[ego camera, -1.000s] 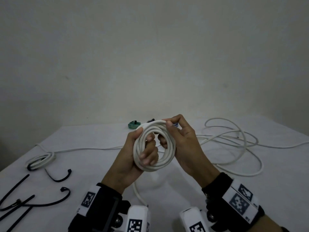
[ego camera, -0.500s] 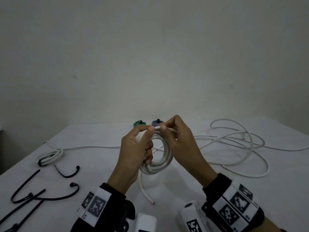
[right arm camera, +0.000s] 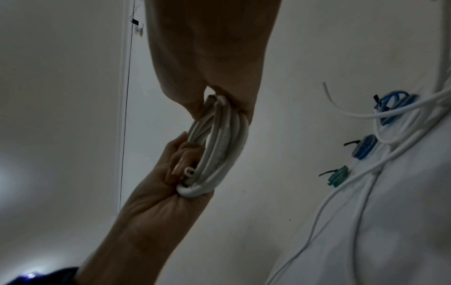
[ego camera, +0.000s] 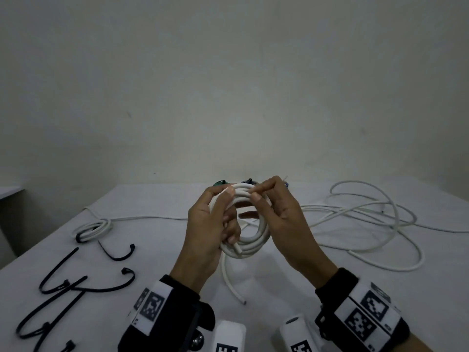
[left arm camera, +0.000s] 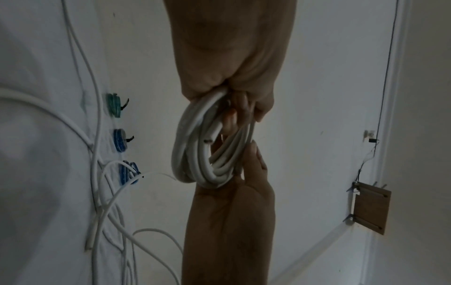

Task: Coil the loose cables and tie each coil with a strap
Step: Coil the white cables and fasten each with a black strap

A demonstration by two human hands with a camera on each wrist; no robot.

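Observation:
A white cable coil [ego camera: 250,243] [left arm camera: 195,154] [right arm camera: 219,146] is held upright above the table centre by both hands. My left hand [ego camera: 215,219] grips its left side, fingers curled through the loop and thumb on top. My right hand [ego camera: 274,207] pinches the top strands between thumb and forefinger. A loose tail [ego camera: 232,283] hangs from the coil down to the table. Several black straps [ego camera: 76,285] lie at the front left.
A long loose white cable [ego camera: 368,219] sprawls at the right. Another white coil with a black strap [ego camera: 92,228] lies at the left. Small tied green [left arm camera: 113,105] and blue coils [left arm camera: 119,139] sit at the far table edge by the wall.
The coil has been turned and tightened; less tail hangs below. My right fingers shifted from the coil's side to pinching its top. The view tilted slightly.

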